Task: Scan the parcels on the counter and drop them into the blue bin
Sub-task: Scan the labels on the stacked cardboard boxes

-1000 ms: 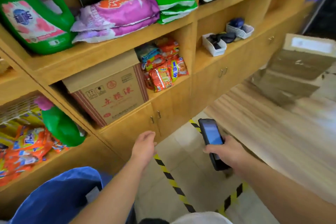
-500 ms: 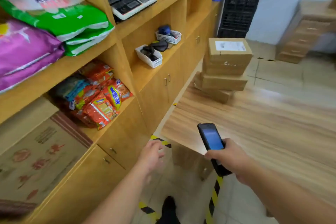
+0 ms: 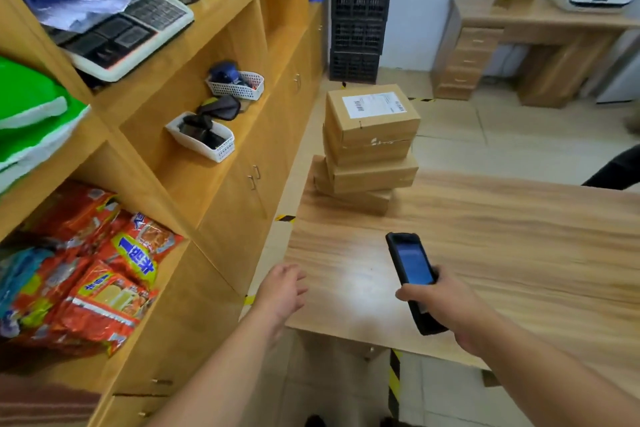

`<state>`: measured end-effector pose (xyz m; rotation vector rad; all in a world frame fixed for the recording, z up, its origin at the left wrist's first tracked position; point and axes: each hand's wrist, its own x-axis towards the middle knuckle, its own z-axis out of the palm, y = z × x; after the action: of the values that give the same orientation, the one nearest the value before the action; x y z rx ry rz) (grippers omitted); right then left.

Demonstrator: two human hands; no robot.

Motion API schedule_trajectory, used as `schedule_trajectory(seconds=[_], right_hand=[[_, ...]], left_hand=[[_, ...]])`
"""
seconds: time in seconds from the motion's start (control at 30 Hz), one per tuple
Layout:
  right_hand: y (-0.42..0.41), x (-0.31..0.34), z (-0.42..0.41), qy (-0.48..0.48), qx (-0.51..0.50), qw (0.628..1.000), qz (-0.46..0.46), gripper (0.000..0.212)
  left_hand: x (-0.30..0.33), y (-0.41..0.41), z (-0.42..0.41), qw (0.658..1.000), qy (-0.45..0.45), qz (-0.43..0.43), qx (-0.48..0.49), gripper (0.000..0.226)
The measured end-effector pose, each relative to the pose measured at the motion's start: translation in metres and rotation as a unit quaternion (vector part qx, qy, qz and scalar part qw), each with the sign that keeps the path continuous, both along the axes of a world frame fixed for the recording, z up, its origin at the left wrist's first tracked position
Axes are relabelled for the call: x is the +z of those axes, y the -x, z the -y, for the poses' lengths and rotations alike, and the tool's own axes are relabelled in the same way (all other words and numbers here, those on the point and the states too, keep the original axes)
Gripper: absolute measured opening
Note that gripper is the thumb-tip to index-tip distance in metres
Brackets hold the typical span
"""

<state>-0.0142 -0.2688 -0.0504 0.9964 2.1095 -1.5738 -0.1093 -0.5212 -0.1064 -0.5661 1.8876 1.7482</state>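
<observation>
Head cam: I'm gripping the handheld scanner [image 3: 414,279] in my right hand [image 3: 441,305], screen up over the wooden counter [image 3: 502,243], my left hand [image 3: 282,293] is hovering empty with fingers relaxed at the counter's near-left corner, and the parcels [image 3: 367,146] are sitting stacked at the far-left end, well apart from both hands.

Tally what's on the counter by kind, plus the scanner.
Cardboard parcels, in one stack on the counter: 4
Handheld scanner, gripped by the right hand above the counter: 1
Total: 5
</observation>
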Motion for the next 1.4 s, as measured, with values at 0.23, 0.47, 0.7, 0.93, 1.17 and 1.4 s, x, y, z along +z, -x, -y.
schedule_trajectory(seconds=[0.23,0.47,0.7,0.93,1.17,1.4], right_hand=[[0.048,-0.020,-0.046,0.042,-0.066,0.997,-0.018,0.050],[0.114,-0.041,-0.101,0.102,-0.120,0.987,-0.020,0.041],[0.173,-0.065,-0.126,0.165,-0.196,0.966,-0.022,0.042],[0.213,-0.096,-0.122,0.232,-0.321,0.917,-0.039,0.019],[0.239,-0.127,-0.110,0.270,-0.435,0.856,-0.074,0.017],[0.271,-0.150,-0.095,0.302,-0.488,0.815,-0.081,0.009]], left_hand=[[-0.012,0.055,-0.044,1.000,0.016,0.010,-0.018,0.016],[-0.017,0.112,-0.089,0.999,0.021,0.017,0.028,0.021],[-0.024,0.165,-0.102,0.997,0.048,0.023,0.052,0.022],[-0.055,0.223,-0.108,0.996,0.072,0.041,0.029,0.023],[-0.101,0.288,-0.113,0.995,0.083,0.044,0.033,0.026],[-0.132,0.335,-0.122,0.995,0.096,0.032,-0.012,0.051]])
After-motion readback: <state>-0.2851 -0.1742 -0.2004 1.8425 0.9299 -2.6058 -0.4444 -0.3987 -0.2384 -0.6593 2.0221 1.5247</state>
